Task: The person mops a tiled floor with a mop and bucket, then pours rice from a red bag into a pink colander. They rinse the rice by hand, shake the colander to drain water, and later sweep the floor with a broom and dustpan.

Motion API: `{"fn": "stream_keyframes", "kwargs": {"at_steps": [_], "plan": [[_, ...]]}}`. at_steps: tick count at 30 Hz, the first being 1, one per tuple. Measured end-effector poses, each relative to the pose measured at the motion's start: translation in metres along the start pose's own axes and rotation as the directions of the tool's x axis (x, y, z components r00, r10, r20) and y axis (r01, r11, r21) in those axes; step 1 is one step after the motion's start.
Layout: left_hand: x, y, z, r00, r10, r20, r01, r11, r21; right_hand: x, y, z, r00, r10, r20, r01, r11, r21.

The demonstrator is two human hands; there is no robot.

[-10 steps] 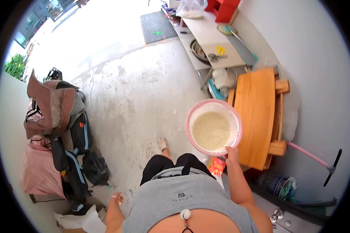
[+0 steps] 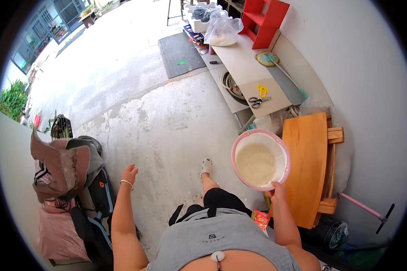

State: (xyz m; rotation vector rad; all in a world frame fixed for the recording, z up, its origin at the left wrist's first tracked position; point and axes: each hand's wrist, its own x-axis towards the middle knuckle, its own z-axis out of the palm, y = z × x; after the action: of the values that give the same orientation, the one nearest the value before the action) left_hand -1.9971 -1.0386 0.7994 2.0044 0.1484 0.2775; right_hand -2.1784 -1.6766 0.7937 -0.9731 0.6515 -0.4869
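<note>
My right hand (image 2: 277, 190) grips the near rim of a pink bowl (image 2: 282, 149) with a white lining, holding it out in front of me. Pale grains (image 2: 256, 163) fill the bowl's bottom. The bowl hangs beside a low wooden table (image 2: 308, 153) on my right. My left hand (image 2: 129, 174) is out to my left above the concrete floor, fingers loosely curled, holding nothing; a bracelet sits on its wrist. One of my feet (image 2: 206, 166) is stepping forward on the floor.
A motorbike with bags and a cap (image 2: 61, 167) stands at left. Ahead, a low white shelf (image 2: 251, 67) carries scissors (image 2: 259, 101), a yellow item, a plastic bag and a red rack. A dark mat (image 2: 178, 54) lies on the floor. A pink-handled tool (image 2: 364, 208) leans by the wall.
My left arm has swung up and forward into view. The view has shifted slightly; the bowl stays in my right hand.
</note>
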Motion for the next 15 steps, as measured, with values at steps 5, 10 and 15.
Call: {"fn": "stream_keyframes", "kwargs": {"at_steps": [5, 10, 15], "plan": [[0.215, 0.068, 0.181, 0.945, 0.01, 0.326, -0.098, 0.962, 0.255, 0.242, 0.007, 0.128, 0.968, 0.158, -0.194, -0.174, 0.982, -0.068], [0.291, 0.006, 0.183, 0.731, -0.443, 0.519, -0.002, 0.759, 0.651, 0.375, -0.014, 0.262, 0.949, 0.24, -0.203, -0.272, 0.951, -0.147], [0.325, -0.073, 0.149, 0.513, -0.83, 0.221, 0.679, 0.549, 0.487, 0.471, -0.05, 0.367, 0.972, 0.18, -0.152, -0.197, 0.974, -0.112]]}}
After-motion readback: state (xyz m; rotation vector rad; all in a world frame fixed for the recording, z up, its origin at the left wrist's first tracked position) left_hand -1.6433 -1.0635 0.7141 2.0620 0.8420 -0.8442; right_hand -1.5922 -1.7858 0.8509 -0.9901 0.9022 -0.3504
